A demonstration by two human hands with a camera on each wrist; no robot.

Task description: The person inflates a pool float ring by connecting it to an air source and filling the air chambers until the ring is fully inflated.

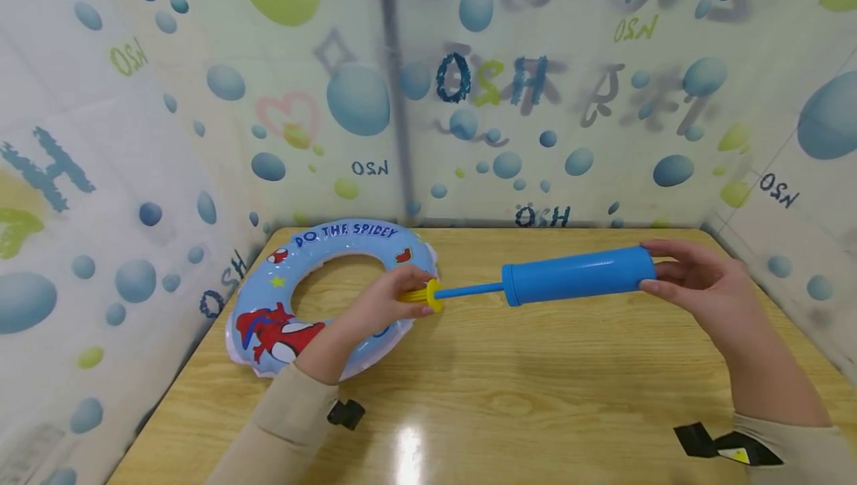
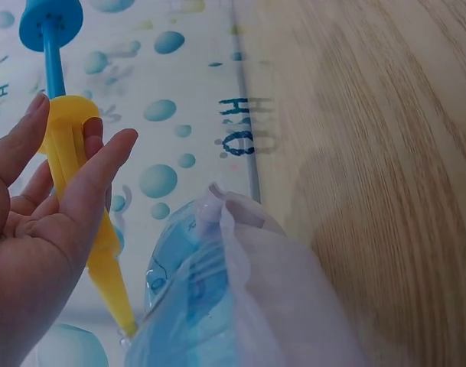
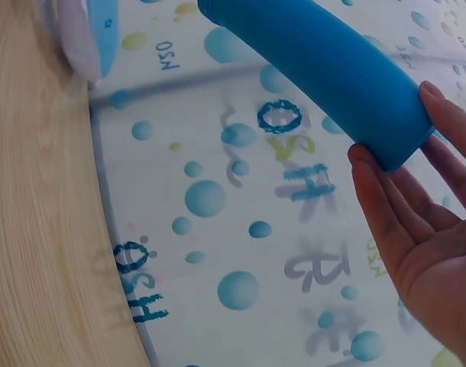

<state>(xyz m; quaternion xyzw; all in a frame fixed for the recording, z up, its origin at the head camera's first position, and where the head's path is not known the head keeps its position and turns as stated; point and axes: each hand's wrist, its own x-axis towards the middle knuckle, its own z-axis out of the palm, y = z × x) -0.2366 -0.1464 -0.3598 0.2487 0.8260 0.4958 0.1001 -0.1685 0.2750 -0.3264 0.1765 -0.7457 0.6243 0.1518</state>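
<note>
A hand air pump with a blue barrel (image 1: 579,275) is held level above the table between both hands. My right hand (image 1: 703,291) grips the barrel's far right end, fingers on top and thumb at the near side. From the barrel's left end a thin blue rod (image 1: 471,290) runs out to a yellow nozzle piece (image 2: 68,145). My left hand (image 1: 384,299) holds that yellow piece between thumb and fingers. In the left wrist view its tapered tip points down at the edge of the blue inflatable swim ring (image 2: 190,275), overlapping it.
The swim ring, printed with a red cartoon figure (image 1: 281,332) and lettering, lies at the left of the wooden table (image 1: 535,396). Behind the table hangs a pale wall covering (image 1: 569,128) with blue and green bubbles. Similar covering stands along both sides.
</note>
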